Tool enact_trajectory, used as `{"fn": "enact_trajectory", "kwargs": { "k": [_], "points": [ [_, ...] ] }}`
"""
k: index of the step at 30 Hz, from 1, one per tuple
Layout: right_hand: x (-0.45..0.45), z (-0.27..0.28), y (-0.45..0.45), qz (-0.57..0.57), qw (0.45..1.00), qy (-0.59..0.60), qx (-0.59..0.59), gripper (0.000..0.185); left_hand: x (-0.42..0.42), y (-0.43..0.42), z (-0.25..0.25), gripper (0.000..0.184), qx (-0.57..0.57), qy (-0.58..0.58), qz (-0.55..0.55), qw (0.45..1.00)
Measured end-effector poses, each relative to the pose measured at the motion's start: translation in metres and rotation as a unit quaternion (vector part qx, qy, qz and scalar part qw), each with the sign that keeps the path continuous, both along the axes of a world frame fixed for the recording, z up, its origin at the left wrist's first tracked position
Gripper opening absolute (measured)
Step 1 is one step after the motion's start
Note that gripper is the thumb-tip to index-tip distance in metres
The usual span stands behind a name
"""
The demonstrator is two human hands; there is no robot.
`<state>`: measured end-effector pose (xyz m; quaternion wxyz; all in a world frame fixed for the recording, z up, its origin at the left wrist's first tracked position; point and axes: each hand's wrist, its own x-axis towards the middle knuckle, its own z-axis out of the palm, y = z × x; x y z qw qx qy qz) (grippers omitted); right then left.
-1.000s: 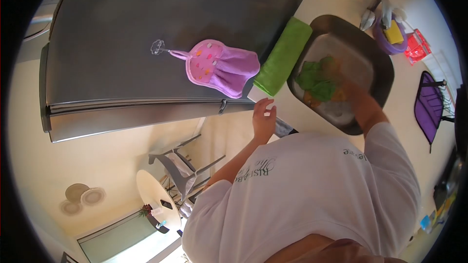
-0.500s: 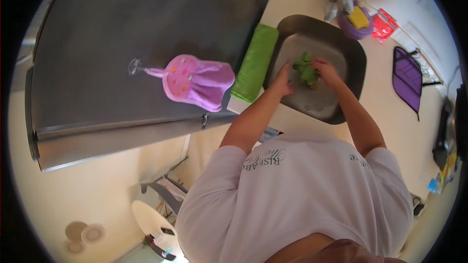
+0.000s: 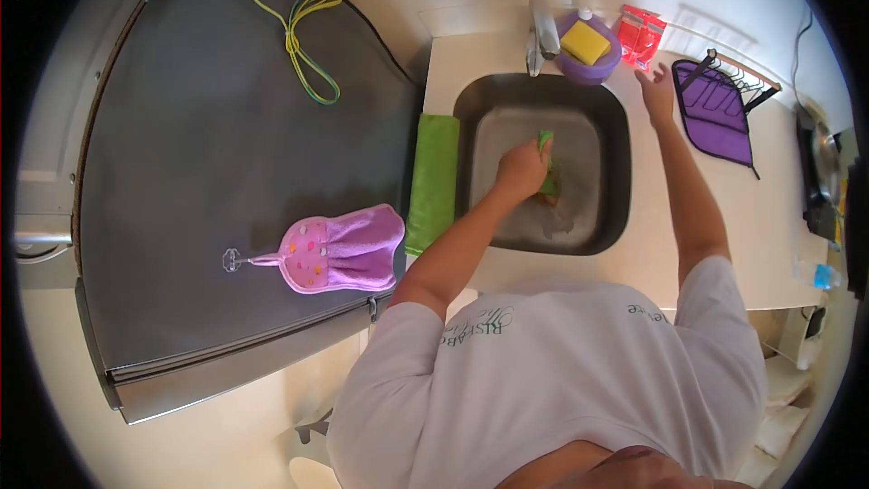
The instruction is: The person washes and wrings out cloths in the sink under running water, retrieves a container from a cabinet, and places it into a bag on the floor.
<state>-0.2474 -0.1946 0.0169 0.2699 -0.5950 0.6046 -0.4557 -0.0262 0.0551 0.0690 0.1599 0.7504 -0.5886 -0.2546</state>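
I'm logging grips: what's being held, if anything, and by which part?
The left hand grips a green bundle, seemingly by its middle, with green showing above and below the hand. The right hand, near the red packet, appears empty.

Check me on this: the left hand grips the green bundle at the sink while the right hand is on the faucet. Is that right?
Not quite: in the head view the right hand is by the red packet, not on the faucet; whether it touches the packet I can't tell. The left hand does grip the green bundle at the sink.
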Motion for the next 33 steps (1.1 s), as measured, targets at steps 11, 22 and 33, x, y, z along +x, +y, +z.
{"fn": "enact_trajectory", "kwargs": {
  "k": [11, 22, 33],
  "points": [
    [-0.025, -0.041, -0.118, 0.142, 0.974, -0.001, 0.175, 0.062, 0.006, -0.023, 0.008, 0.051, -0.138, 0.297, 0.179, 0.928],
    [-0.032, 0.073, 0.077, 0.246, 0.922, -0.244, 0.171, 0.031, 0.024, -0.023, -0.003, 0.047, -0.179, 0.226, 0.06, 0.956],
    [-0.016, 0.088, 0.196, 0.325, 0.701, -0.574, 0.272, 0.049, -0.004, -0.05, 0.078, 0.026, -0.097, 0.453, -0.075, 0.883]
  ]
}}
